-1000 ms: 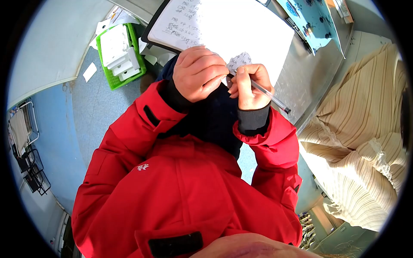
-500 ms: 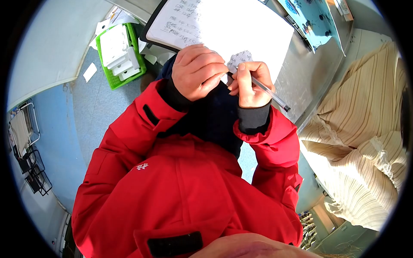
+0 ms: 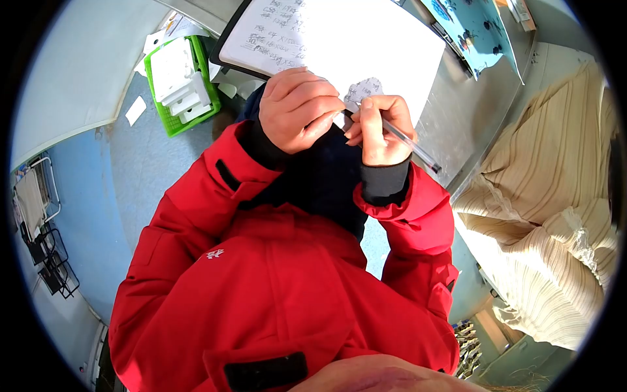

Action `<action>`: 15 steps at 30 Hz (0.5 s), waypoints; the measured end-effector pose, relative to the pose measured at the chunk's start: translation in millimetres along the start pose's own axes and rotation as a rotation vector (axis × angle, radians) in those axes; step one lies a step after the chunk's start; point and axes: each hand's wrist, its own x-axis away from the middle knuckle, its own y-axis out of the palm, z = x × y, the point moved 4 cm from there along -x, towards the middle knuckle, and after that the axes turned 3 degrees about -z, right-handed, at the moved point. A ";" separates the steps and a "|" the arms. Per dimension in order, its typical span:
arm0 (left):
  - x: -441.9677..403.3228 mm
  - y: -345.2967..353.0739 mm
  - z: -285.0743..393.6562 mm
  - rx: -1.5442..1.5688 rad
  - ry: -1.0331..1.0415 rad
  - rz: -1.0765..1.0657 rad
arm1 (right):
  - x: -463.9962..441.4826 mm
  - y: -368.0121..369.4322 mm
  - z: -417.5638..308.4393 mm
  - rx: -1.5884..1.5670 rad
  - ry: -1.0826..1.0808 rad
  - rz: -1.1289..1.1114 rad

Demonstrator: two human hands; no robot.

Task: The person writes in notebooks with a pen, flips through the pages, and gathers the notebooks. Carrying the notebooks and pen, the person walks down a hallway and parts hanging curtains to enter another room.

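My right hand [image 3: 386, 134] is closed round a clear-barrelled pen [image 3: 415, 151] with a dark end, its tip pointing up-left. Just beyond those fingers is a small greyish scrap of paper [image 3: 364, 89] with handwriting. My left hand [image 3: 297, 110] is closed beside it, thumb and fingertips pinched together near the scrap's lower left; what they grip is hidden. Behind both hands lies an open notebook [image 3: 385, 39] with a dark cover edge and handwritten lines on its left part. Strong light washes out the rest of the page.
A green basket [image 3: 171, 124] holding white plastic-looking pieces stands at the left, with a paper slip [image 3: 136, 110] beside it. A blue patterned sheet [image 3: 473, 36] is at the upper right of the metal table [image 3: 457, 124]. Striped cloth [image 3: 542, 189] hangs at the right.
The notebook's handwriting shows slightly more to the right. Both hands keep nearly the same place, and the pen stays in the right hand.
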 end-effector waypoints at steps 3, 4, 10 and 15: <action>0.5 -0.3 0.1 -0.008 0.004 -0.003 | -0.7 -1.1 0.1 0.062 0.027 -0.027; 0.9 -0.1 -1.1 0.003 0.007 -0.006 | -1.0 -1.3 0.9 0.067 0.022 -0.032; 1.2 0.7 -0.6 -0.010 0.007 0.009 | -1.1 -2.9 2.0 0.050 0.018 -0.013; 2.5 -0.3 -1.7 0.003 -0.006 -0.006 | 0.1 -3.3 2.8 0.058 0.015 -0.034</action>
